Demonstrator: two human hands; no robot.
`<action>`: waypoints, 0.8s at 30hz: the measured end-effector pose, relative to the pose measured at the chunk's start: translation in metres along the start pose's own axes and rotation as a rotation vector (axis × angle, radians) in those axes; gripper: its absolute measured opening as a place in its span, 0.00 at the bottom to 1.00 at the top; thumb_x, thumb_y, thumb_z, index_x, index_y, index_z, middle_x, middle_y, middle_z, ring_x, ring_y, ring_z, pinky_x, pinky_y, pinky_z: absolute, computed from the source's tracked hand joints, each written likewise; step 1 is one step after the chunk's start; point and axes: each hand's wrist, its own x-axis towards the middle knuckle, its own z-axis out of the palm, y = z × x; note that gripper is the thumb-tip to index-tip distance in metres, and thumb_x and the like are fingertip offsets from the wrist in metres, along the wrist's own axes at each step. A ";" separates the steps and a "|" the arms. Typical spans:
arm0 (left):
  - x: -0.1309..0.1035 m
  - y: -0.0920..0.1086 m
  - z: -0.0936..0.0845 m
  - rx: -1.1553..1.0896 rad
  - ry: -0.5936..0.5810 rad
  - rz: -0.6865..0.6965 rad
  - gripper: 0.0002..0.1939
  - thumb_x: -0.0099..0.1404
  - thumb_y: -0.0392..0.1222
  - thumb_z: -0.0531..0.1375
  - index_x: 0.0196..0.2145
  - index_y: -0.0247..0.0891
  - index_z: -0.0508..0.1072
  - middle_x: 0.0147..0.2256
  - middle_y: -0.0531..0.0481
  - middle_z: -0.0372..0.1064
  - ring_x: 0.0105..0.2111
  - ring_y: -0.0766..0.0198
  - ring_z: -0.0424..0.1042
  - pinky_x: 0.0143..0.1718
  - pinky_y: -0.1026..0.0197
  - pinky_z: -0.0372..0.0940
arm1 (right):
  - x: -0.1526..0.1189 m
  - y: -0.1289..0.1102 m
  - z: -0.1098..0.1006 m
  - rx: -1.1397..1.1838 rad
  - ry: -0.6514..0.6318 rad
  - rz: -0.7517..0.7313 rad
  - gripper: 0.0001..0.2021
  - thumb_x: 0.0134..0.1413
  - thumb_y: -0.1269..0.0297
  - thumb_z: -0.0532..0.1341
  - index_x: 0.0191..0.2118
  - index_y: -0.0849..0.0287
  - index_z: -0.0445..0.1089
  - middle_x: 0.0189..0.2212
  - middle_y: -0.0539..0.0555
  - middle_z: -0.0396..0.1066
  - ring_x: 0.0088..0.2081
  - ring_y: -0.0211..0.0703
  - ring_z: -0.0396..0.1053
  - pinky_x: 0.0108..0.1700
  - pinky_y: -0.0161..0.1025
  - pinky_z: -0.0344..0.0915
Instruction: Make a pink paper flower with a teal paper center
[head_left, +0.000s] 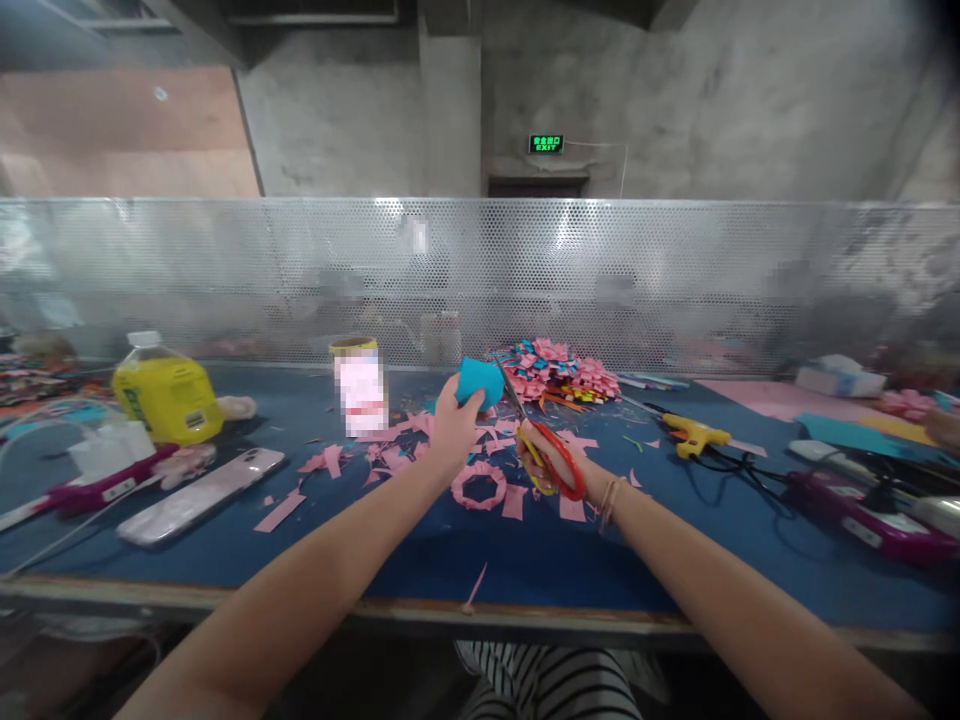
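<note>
My left hand (455,420) is closed on a piece of blue paper (481,384), held above the table. In my right hand (534,462) are red and yellow scissors (559,462), whose blades point up and away, beside the right edge of the blue paper. Whether the blades touch the paper I cannot tell. Below my hands, a pink folded paper ring (478,485) lies on the blue table mat (420,550). Several pink paper pieces (514,502) are scattered around it. Behind the scissors rises a pile of pink and blue paper flowers (551,365).
At left stand a yellow liquid bottle (169,395) and a roll-shaped container (360,390), with a phone (201,497) nearer. At right lie a yellow glue gun (694,435), a purple power strip (862,515) and a tissue box (840,377). A perforated metal screen (300,270) runs behind.
</note>
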 end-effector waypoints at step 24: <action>-0.010 0.005 0.006 0.001 -0.081 0.011 0.26 0.51 0.37 0.56 0.50 0.41 0.62 0.29 0.51 0.66 0.22 0.70 0.63 0.23 0.65 0.63 | 0.004 0.003 0.012 0.002 0.101 -0.045 0.21 0.45 0.42 0.50 0.24 0.57 0.54 0.12 0.41 0.50 0.10 0.28 0.48 0.11 0.29 0.52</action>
